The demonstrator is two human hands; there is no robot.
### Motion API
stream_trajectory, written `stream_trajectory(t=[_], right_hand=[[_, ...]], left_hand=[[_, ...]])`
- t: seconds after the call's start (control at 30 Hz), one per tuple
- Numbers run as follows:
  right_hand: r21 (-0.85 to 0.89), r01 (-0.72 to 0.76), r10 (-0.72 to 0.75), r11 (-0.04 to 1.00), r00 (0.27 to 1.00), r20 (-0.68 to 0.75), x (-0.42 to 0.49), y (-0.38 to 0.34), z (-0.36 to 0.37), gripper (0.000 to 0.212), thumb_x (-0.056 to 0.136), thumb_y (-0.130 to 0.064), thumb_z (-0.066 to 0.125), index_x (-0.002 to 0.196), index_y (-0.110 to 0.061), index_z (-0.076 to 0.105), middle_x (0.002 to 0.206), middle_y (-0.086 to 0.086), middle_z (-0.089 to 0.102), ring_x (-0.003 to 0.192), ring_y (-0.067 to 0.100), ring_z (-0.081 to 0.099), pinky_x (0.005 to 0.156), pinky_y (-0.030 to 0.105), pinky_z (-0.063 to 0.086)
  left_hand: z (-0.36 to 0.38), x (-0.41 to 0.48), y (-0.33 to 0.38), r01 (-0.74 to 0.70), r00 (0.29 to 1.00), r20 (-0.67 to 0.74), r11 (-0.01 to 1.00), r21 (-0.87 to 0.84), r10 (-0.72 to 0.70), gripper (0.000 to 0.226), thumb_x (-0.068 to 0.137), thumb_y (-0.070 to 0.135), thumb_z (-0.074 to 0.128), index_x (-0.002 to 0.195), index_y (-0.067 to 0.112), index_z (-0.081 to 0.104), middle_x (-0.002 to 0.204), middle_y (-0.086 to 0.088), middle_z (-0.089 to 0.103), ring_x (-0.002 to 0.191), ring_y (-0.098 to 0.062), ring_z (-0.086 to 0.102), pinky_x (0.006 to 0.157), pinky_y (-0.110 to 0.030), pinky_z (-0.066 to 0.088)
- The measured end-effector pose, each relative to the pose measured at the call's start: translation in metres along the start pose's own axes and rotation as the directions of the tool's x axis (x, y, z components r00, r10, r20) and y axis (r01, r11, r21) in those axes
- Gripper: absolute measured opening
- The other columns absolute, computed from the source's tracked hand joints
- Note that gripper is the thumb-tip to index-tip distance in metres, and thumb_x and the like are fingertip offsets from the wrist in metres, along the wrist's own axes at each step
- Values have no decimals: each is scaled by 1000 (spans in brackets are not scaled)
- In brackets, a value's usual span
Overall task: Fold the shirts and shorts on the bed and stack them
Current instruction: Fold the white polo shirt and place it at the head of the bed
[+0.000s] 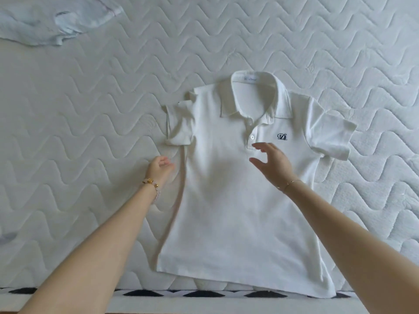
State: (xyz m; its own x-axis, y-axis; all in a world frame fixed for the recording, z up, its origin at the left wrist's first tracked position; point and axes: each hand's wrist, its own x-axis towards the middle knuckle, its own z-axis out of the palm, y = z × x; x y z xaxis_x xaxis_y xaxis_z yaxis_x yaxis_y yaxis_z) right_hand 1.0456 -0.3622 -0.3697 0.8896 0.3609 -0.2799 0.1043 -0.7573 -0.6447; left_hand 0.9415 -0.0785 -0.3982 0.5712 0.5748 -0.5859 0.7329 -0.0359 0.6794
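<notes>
Hem nearest, polo shirt (229,200) points collar away.

A white quilted mattress (90,109) with wavy stitching fills the view; a black-and-white diamond-patterned band (158,293) runs along the bed's near edge; soft, even light.

Soft even daylight, faint shadows, mild blur, wide-angle bowing

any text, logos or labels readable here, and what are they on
"D" or "DL", a dark monogram in script stitched on the chest of the white polo shirt; the second letter is uncertain.
Neck label inside the collar: there is print on it, too small and blurred to read.
Nothing readable on the mattress, the pale garment at top left, or the bracelets.
</notes>
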Motion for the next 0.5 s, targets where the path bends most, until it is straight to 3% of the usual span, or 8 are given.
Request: stream_trajectory(t=[0.13,0.2,0.33,0.43,0.5], right_hand=[[-98,127,-120,987,990,71,56,-30,24,46,89,-23,61,132,-16,49,132,3,51,122,22,45,98,27,34],[-157,187,-175,970,980,90,79,-35,35,49,90,-24,59,136,-15,45,137,3,48,127,23,42,100,32,35],[-234,244,-222,941,968,119,110,-38,50,51,91,-25,57,138,-14,43,141,1,44,128,27,39,102,37,34],[-279,266,-235,923,962,139,119,-35,57,51,90,-26,57,138,-14,44,145,-1,40,130,26,36,105,36,31],[-292,278,-251,915,960,127,119,-31,59,50,89,-26,58,136,-16,45,145,-2,40,130,26,36,106,36,29]], left_hand=[[-1,39,24,-25,999,-28,999,-46,24,38,87,13,60,123,4,52,124,-13,58,97,-24,57,82,-30,43],[2,59,38,-54,997,-59,996,-68,50,39,88,13,60,124,3,51,124,-11,57,103,-24,57,82,-25,44],[11,91,66,-115,990,-87,991,-64,109,35,87,11,59,121,4,53,108,-3,55,91,-13,52,56,-2,39],[17,110,83,-145,987,-82,989,-36,142,35,87,11,59,121,5,55,104,-4,53,84,-11,53,63,-7,39],[21,121,89,-158,984,-86,987,-22,156,36,86,12,61,121,5,56,103,-4,51,91,-13,50,70,-13,39]])
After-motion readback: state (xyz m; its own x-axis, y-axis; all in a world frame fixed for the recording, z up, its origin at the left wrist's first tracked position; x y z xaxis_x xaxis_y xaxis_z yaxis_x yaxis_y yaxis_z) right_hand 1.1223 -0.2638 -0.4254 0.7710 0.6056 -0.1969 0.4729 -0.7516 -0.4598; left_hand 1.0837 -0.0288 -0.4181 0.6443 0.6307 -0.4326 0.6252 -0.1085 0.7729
